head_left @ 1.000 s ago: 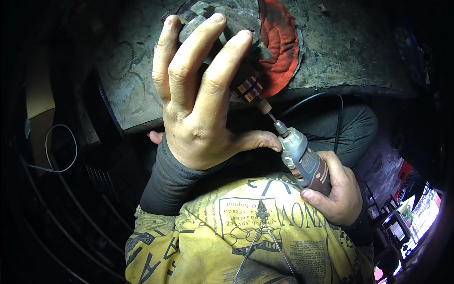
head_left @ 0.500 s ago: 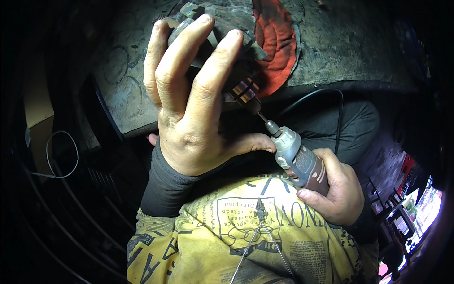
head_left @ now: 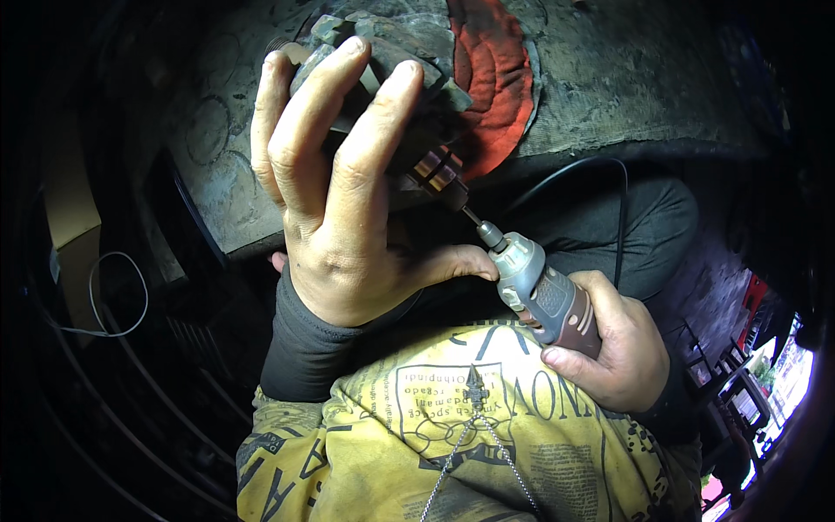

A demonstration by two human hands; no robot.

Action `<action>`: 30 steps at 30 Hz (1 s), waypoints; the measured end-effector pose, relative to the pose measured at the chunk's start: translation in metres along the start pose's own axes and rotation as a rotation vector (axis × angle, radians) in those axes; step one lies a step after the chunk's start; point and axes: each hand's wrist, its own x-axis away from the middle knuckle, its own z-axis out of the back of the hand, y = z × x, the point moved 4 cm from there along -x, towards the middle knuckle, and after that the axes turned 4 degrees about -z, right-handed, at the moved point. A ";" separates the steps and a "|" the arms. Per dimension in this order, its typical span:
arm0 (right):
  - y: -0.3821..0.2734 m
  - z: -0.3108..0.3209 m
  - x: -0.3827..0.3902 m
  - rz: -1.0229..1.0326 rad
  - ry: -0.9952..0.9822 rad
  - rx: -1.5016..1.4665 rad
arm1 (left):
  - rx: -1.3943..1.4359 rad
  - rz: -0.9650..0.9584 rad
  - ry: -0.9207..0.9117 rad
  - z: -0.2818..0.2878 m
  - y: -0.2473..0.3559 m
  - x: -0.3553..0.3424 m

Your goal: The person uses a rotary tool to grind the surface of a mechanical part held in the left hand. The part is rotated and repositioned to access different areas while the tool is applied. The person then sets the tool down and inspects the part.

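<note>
My right hand (head_left: pixel 613 348) is wrapped round the grey and brown body of a rotary tool (head_left: pixel 550 300), which points up and to the left. Its thin shaft meets the end of a dark cylindrical piece with shiny copper-coloured bands (head_left: pixel 437 168); the exact contact at the tip is too small to tell. My left hand (head_left: pixel 335 209) has its fingers stretched out and apart over a dark, blocky metal object (head_left: pixel 393 43), partly hiding it. The left thumb reaches across and touches the tool's nose.
A worn grey-green work surface (head_left: pixel 609 87) spans the far side, with a red quilted pad (head_left: pixel 496 87) on it. A black cord (head_left: pixel 624 209) loops near my leg. At the left are a cardboard piece (head_left: pixel 71 200) and a looped white cable (head_left: pixel 143 296).
The work surface, hands and tool all appear slightly further left, as the view has shifted. Both hands keep the same pose, and the tool still meets the banded piece.
</note>
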 end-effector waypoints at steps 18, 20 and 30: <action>-0.002 -0.003 0.003 -0.054 -0.058 0.016 | -0.047 -0.024 0.000 0.007 -0.003 0.000; -0.003 -0.005 0.002 0.013 0.021 -0.035 | -0.043 -0.013 0.021 0.007 -0.003 0.000; 0.006 -0.002 0.004 -0.109 -0.122 0.025 | -0.028 -0.004 -0.010 0.002 0.000 0.002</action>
